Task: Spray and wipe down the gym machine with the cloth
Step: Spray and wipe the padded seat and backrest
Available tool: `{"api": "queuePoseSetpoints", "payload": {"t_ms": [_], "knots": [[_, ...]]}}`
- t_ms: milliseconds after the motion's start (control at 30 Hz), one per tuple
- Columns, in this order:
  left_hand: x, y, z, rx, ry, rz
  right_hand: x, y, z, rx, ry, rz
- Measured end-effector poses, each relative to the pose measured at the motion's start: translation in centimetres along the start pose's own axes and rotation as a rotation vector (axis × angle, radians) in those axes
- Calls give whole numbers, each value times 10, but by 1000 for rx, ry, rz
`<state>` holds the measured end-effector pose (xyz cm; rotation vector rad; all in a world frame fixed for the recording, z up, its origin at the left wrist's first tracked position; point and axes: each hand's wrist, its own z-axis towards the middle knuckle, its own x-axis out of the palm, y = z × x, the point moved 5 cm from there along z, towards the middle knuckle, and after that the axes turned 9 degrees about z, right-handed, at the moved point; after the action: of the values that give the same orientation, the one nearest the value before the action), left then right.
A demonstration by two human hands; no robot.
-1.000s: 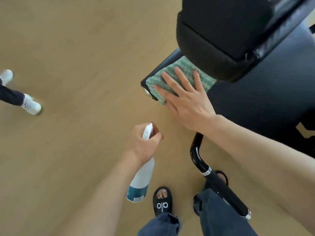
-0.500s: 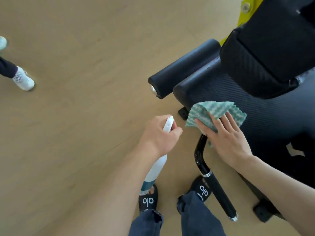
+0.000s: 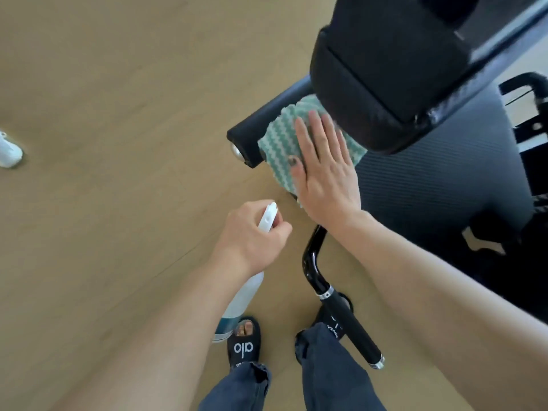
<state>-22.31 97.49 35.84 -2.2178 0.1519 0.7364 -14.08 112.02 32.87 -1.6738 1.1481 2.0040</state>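
Note:
A black padded gym machine fills the upper right, with a ribbed seat [image 3: 439,179], a thick pad [image 3: 385,72] above it and a roller pad [image 3: 264,126] sticking out to the left. My right hand [image 3: 323,173] lies flat, fingers spread, pressing a green-and-white zigzag cloth [image 3: 278,146] onto the roller pad and the seat's front edge. My left hand [image 3: 252,235] grips a white spray bottle [image 3: 243,295] by its head, the bottle hanging down toward my feet, to the left of the machine.
A black handle bar [image 3: 341,310] with a silver ring juts from the machine toward my legs. My feet in black slides [image 3: 244,345] stand on the tan wooden floor [image 3: 118,143]. Another person's white shoe [image 3: 9,152] shows at the left edge.
My right hand has slid the cloth from the seat's front edge up and left onto the roller pad. The left hand still holds the bottle at about the same spot.

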Motion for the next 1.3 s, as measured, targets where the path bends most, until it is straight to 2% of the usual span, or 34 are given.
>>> {"api": "queuePoseSetpoints", "payload": {"t_ms": [133,233,367,433,500,567,700,800,867,1000,1133,1233,1300], "knots": [[19,-31,0,46,52,105,5,-66,-119,200,91,-9],[40,-60,-1,102,102,209,12,-89,-152,282,154,36],[71,-81,5,102,167,333,-1,-95,-90,377,9,141],[81,-86,9,87,157,394,-15,-105,-46,465,-89,195],[87,-91,12,90,130,435,-21,-113,-27,458,-183,214],[91,-98,17,108,113,465,-14,-118,-42,459,-234,254],[100,-119,31,128,130,562,18,-116,-137,666,-253,290],[106,-129,49,128,170,583,29,-109,-179,624,-194,275],[111,-127,61,120,238,573,20,-124,-167,597,-192,273],[116,-117,76,106,367,524,-22,-192,-65,622,-255,291],[119,-112,83,56,444,399,-63,-250,27,643,-236,281],[119,-110,83,75,470,409,-59,-236,21,607,-251,298],[119,-113,81,79,493,387,-44,-196,-17,481,-214,225]]}}
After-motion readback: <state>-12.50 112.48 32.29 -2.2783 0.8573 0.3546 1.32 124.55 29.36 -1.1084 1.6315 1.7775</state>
